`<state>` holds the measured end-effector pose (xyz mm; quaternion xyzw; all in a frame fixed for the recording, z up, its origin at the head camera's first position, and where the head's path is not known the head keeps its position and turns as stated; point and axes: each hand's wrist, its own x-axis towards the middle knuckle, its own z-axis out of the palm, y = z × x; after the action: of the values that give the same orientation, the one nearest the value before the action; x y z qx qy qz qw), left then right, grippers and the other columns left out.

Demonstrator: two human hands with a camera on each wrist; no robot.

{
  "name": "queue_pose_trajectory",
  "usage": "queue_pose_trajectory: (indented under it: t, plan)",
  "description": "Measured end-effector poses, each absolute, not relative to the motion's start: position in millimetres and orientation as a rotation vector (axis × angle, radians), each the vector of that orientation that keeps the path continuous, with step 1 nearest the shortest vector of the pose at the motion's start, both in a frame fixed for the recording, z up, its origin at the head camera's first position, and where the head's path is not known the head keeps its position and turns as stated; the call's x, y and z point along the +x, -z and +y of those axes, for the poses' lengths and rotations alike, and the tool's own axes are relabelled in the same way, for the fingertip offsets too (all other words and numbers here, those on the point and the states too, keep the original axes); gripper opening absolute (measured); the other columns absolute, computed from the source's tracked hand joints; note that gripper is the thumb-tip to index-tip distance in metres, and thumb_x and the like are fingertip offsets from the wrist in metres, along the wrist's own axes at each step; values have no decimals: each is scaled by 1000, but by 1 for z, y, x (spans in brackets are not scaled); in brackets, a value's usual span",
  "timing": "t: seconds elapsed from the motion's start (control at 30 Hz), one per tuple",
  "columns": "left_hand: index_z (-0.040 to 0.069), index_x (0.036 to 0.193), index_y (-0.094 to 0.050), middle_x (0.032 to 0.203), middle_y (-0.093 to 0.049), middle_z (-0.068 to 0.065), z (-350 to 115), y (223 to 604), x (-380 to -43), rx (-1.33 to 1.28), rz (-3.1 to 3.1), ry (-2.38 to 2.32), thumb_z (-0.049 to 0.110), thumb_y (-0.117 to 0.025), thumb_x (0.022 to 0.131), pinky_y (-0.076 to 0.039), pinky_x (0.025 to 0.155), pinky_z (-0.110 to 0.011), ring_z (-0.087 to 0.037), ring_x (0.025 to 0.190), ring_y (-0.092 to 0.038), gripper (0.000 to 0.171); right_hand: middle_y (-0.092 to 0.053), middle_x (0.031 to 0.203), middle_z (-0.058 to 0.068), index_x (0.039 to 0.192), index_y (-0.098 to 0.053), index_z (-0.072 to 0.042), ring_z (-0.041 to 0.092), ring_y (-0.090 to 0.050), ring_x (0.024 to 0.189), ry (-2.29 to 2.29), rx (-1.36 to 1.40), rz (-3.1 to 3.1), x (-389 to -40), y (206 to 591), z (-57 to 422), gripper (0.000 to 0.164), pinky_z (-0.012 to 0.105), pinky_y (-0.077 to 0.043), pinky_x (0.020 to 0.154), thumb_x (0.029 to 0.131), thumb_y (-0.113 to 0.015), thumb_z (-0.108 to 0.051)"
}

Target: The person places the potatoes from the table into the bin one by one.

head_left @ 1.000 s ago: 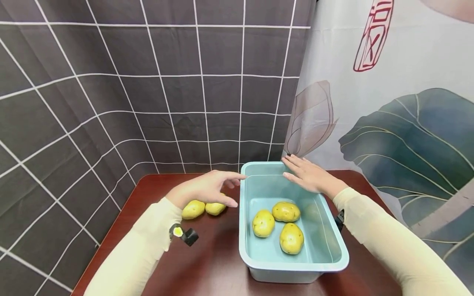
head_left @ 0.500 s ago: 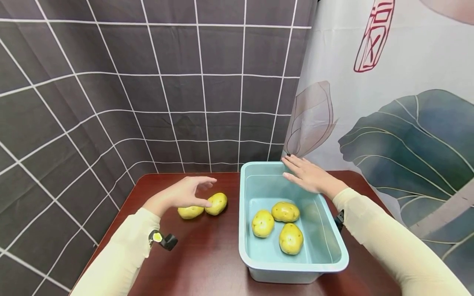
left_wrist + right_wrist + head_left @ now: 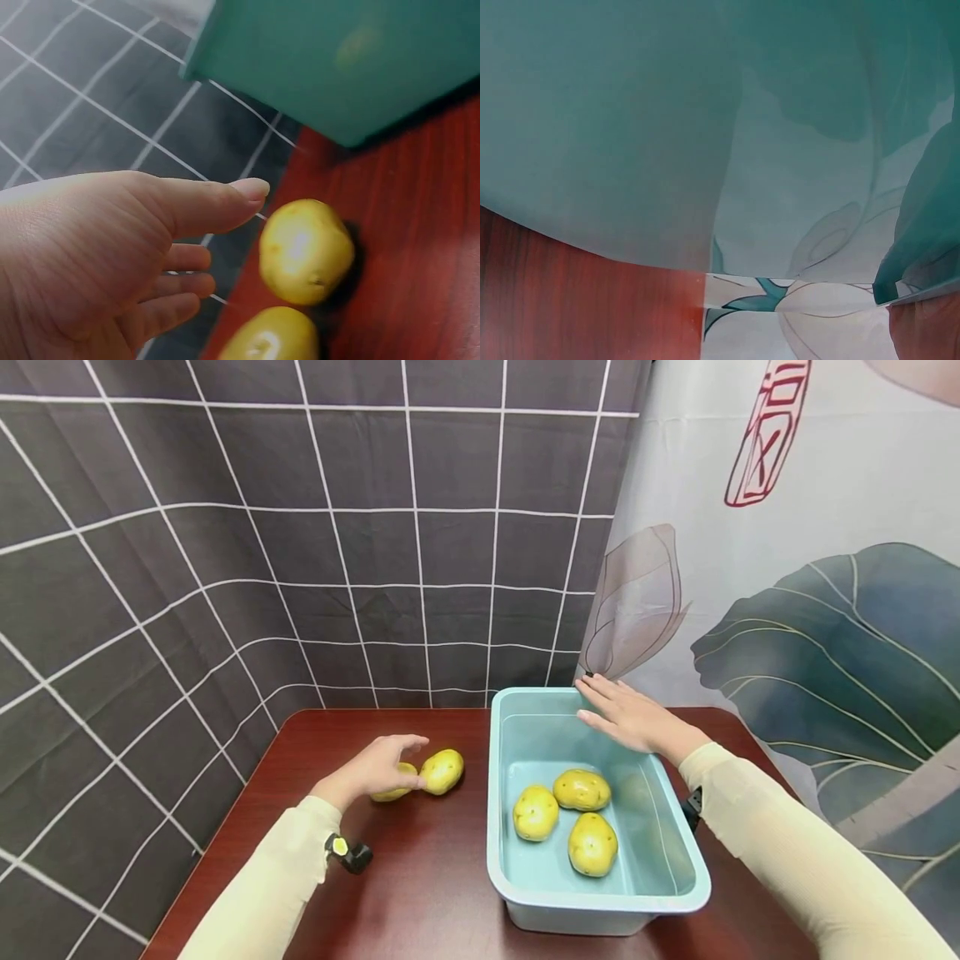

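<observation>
On the table, to the left of the light blue plastic bin [image 3: 495, 827], lie two yellow potatoes. My left hand [image 3: 372, 768] hovers over the left potato [image 3: 392, 793], partly hiding it, with thumb and fingers apart and nothing held. The right potato [image 3: 442, 771] sits just beyond the fingertips. In the left wrist view a gap shows between the thumb [image 3: 217, 206] and the nearer potato [image 3: 306, 255]. My right hand [image 3: 626, 714] rests on the bin's far right rim, fingers extended. Three potatoes lie inside the bin, among them a front one [image 3: 592, 845].
The dark red table [image 3: 427, 877] ends at a grey grid-patterned curtain [image 3: 375, 543] behind and left. A white curtain with leaf prints [image 3: 825, 693] hangs at the right. The bin's wall [image 3: 630, 135] fills most of the right wrist view.
My left hand has moved left from beside the bin's rim, then lowered toward the two potatoes on the table. The right hand has stayed on the rim.
</observation>
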<state>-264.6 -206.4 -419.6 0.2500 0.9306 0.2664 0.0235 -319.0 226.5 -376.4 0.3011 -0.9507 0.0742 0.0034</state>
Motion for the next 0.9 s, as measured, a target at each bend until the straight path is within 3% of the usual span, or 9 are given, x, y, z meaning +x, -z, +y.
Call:
queue_pose_trajectory:
  t: [0.33, 0.57, 0.9]
  plan:
    - [-3, 128, -57, 123, -62, -14, -194, 450, -276, 779, 2961, -826, 29, -84, 72, -46, 94, -43, -29, 111, -59, 70, -16, 159, 11, 154, -19, -14, 33, -11, 145, -231, 945, -2983, -320, 379, 228, 73, 53, -10, 115, 99, -27, -60]
    - [0, 131, -56, 127, -60, -11, -182, 456, -285, 728, 2984, -742, 34, -84, 72, -41, 101, -42, -28, 118, -54, 73, -16, 159, 12, 155, -17, -15, 33, -11, 145, -210, 943, -2974, -321, 379, 229, 74, 53, -10, 114, 98, -26, -62]
    - [2, 132, -56, 122, -61, -9, -169, 465, -290, 634, 2995, -646, 38, -84, 70, -43, 94, -42, -27, 109, -54, 77, -17, 159, 12, 154, -20, -12, 33, -11, 145, -221, 945, -2970, -320, 380, 228, 70, 53, -10, 115, 100, -32, -55]
